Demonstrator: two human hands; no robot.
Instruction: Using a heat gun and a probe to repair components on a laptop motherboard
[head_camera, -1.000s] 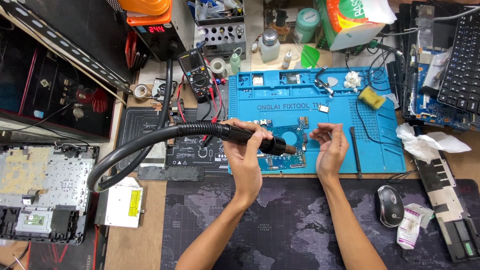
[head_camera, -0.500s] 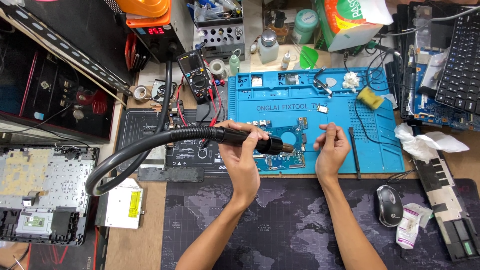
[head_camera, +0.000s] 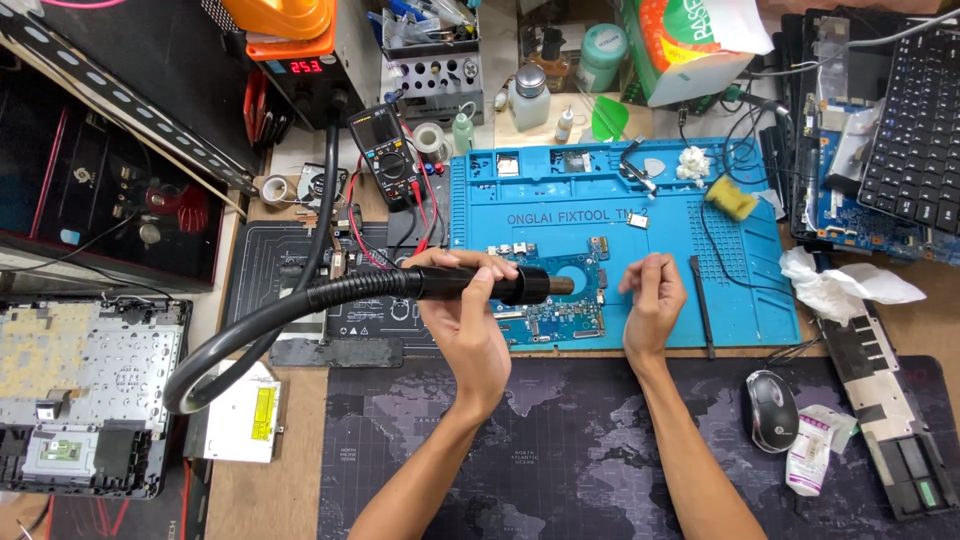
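My left hand (head_camera: 468, 318) grips the black nozzle handle (head_camera: 480, 284) over the thin, fragile-looking circuit board (head_camera: 555, 300) on the blue mat (head_camera: 740, 300), its stiff hose probably tugging left, while my right hand (head_camera: 652, 303) hovers loosely curled, holding nothing I can see.

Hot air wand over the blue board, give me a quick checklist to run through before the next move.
1. Left hand has a full grip on the hot air wand: ok.
2. Nozzle sits over the circuit board: ok.
3. Board lies flat on the blue mat: ok.
4. Right hand is apart from the nozzle: ok.
5. Right hand holds a tool: cannot tell, fingers curled.
6. Hose runs free of the multimeter leads: cannot tell.
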